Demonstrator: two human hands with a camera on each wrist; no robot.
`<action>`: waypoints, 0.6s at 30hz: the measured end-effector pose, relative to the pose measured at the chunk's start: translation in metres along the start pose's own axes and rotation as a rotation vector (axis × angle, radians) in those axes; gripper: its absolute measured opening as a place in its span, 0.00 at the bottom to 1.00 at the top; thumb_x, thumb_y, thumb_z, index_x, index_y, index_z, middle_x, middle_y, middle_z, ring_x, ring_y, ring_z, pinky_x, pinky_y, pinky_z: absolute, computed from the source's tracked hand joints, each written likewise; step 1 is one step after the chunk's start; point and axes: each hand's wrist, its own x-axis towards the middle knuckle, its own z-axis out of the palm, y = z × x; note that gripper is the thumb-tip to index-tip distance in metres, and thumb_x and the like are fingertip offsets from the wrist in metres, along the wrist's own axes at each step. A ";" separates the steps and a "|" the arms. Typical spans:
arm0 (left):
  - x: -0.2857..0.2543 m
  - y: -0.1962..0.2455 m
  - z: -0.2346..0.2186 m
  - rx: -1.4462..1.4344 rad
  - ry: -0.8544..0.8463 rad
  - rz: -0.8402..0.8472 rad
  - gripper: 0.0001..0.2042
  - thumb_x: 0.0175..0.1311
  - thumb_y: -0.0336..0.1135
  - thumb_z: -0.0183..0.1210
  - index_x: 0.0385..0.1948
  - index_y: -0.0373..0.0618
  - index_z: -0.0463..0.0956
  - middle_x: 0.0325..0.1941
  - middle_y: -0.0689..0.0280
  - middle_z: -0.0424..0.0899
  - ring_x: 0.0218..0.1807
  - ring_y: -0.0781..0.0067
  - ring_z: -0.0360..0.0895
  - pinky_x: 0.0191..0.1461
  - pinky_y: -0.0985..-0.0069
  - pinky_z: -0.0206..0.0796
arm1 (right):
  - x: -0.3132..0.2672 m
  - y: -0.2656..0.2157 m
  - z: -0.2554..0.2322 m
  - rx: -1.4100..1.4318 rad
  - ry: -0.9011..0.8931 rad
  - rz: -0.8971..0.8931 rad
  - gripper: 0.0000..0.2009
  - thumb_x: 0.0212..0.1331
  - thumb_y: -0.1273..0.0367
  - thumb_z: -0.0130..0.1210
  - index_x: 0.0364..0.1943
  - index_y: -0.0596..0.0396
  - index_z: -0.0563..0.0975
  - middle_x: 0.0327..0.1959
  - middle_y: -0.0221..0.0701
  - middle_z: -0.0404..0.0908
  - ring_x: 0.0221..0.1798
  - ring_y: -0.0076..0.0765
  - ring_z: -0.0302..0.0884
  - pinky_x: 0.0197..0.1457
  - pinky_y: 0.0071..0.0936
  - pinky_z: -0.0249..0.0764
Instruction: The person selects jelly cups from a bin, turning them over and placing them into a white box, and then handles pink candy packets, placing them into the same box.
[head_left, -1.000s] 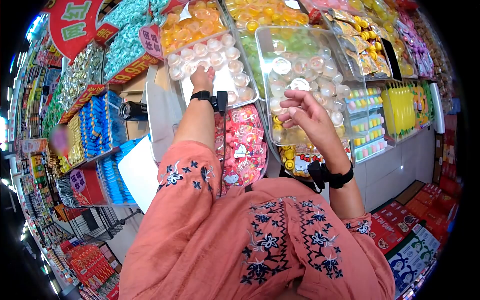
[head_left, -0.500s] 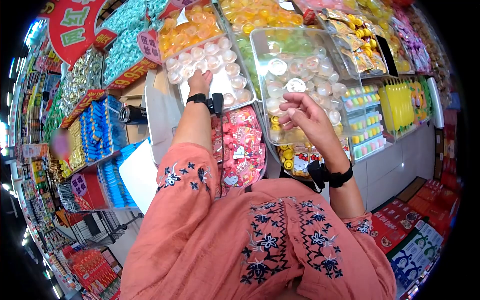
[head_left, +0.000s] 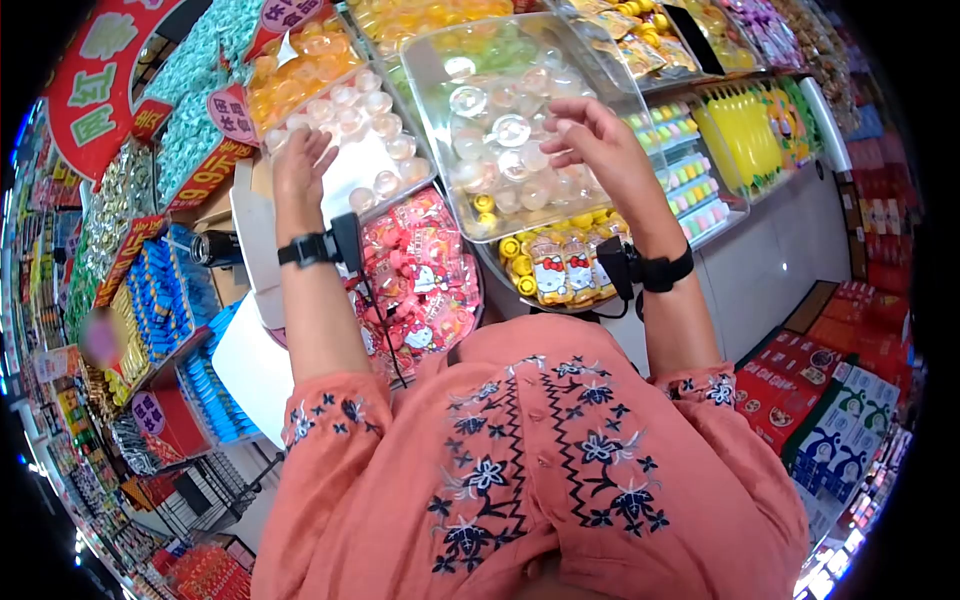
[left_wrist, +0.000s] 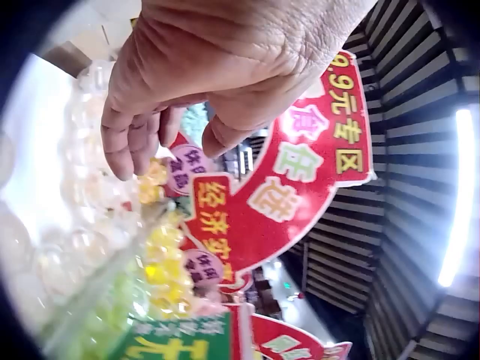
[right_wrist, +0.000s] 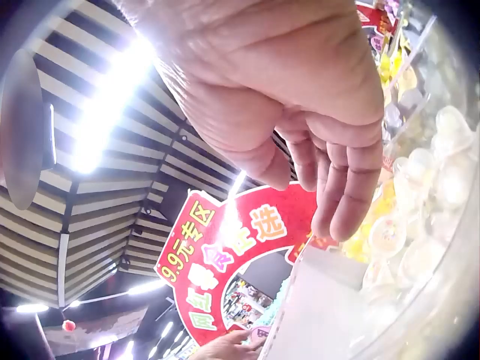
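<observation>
My left hand (head_left: pixel 303 168) is at the left edge of a white-bottomed tray (head_left: pixel 345 165) of clear jelly cups (head_left: pixel 387 124). Its fingers hang loosely bent, and the left wrist view shows nothing between the fingers and thumb. Part of the tray's white bottom lies bare beside the hand. Over on the right, my right hand (head_left: pixel 605 150) hovers above a clear plastic lid (head_left: pixel 440 130) with more jelly cups (head_left: pixel 530 160) seen beneath it. Those fingers are spread and gently bent; the right wrist view (right_wrist: pixel 300 97) shows them holding nothing.
Pink packets (head_left: pixel 420 265) and yellow-capped packets (head_left: pixel 565 262) stand in round bins near the body. Orange cups (head_left: pixel 300 65) lie behind the tray. Blue packets (head_left: pixel 155 295) and a dark bottle (head_left: pixel 215 248) are at left, marshmallow-like pastel sweets (head_left: pixel 690 180) at right.
My left hand has drawn back from among the clear cups to the tray's left edge, its fingers now in view. My right hand stays over the lid. The head view has shifted.
</observation>
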 end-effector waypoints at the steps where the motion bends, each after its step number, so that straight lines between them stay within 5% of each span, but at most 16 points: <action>1: -0.024 0.013 0.012 -0.025 -0.040 0.068 0.13 0.69 0.39 0.58 0.46 0.40 0.74 0.42 0.60 0.82 0.45 0.65 0.83 0.51 0.66 0.78 | 0.002 0.004 -0.005 -0.045 0.001 -0.012 0.18 0.69 0.66 0.51 0.58 0.62 0.72 0.51 0.37 0.80 0.47 0.29 0.81 0.48 0.25 0.78; 7: -0.135 0.027 0.055 0.114 -0.321 0.161 0.21 0.71 0.42 0.56 0.56 0.34 0.70 0.48 0.58 0.82 0.47 0.68 0.82 0.48 0.74 0.76 | 0.015 0.044 -0.014 -0.646 -0.052 -0.177 0.22 0.62 0.66 0.57 0.60 0.56 0.73 0.55 0.38 0.78 0.51 0.34 0.80 0.54 0.30 0.76; 8: -0.146 0.020 0.058 0.135 -0.336 0.131 0.21 0.71 0.43 0.56 0.55 0.34 0.71 0.47 0.58 0.82 0.45 0.69 0.82 0.47 0.75 0.76 | 0.018 0.056 -0.015 -0.764 -0.095 -0.252 0.25 0.59 0.66 0.58 0.62 0.54 0.72 0.58 0.43 0.76 0.57 0.43 0.77 0.60 0.35 0.73; 14: -0.188 -0.008 0.062 0.081 -0.399 0.045 0.16 0.73 0.39 0.54 0.53 0.37 0.72 0.45 0.59 0.83 0.42 0.72 0.82 0.45 0.77 0.75 | 0.031 0.082 0.000 -0.998 -0.226 -0.205 0.27 0.56 0.68 0.57 0.64 0.53 0.70 0.61 0.51 0.72 0.63 0.57 0.70 0.68 0.41 0.67; 18: -0.193 -0.017 0.058 0.108 -0.447 0.017 0.14 0.74 0.38 0.54 0.52 0.39 0.73 0.42 0.61 0.84 0.41 0.74 0.82 0.44 0.78 0.75 | 0.035 0.087 0.006 -1.014 -0.231 -0.157 0.24 0.56 0.73 0.53 0.61 0.53 0.71 0.57 0.52 0.73 0.60 0.59 0.71 0.63 0.44 0.68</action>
